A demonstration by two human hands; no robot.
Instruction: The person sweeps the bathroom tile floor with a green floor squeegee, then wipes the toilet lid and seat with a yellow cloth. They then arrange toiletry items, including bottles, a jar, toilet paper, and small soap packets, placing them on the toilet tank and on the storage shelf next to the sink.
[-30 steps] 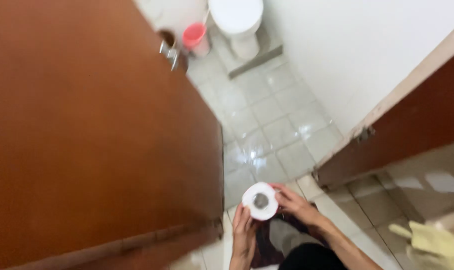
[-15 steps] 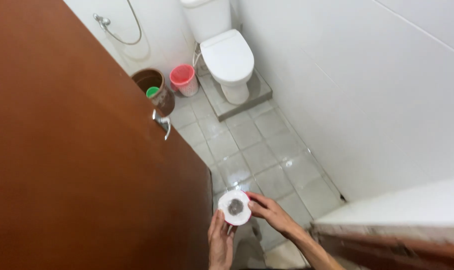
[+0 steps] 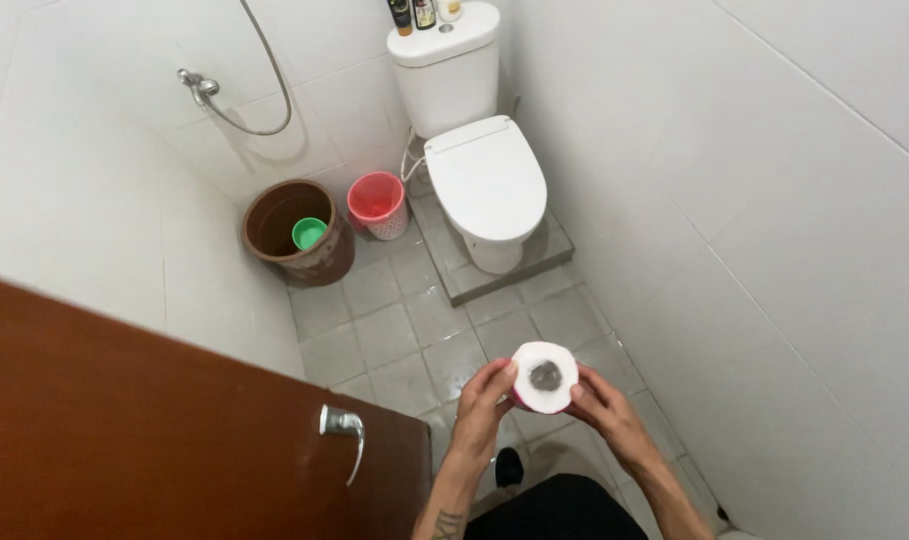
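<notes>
I have the roll [image 3: 545, 377] cupped between both hands, left hand [image 3: 483, 403] and right hand [image 3: 603, 410] curled around its sides, neither nearer, its core axis pointing up at me, the toilet [image 3: 485, 180] well ahead of them.

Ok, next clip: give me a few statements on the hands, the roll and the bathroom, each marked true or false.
1. Both hands hold the toilet paper roll. True: left hand and right hand flank it.
2. The toilet lid is up. False: it is closed.
3. A green scoop sits inside the brown bucket. True.
4. The pink bin stands right of the toilet. False: it stands left of it, beside the bucket.
5. The wooden door has a metal handle. True.
</notes>
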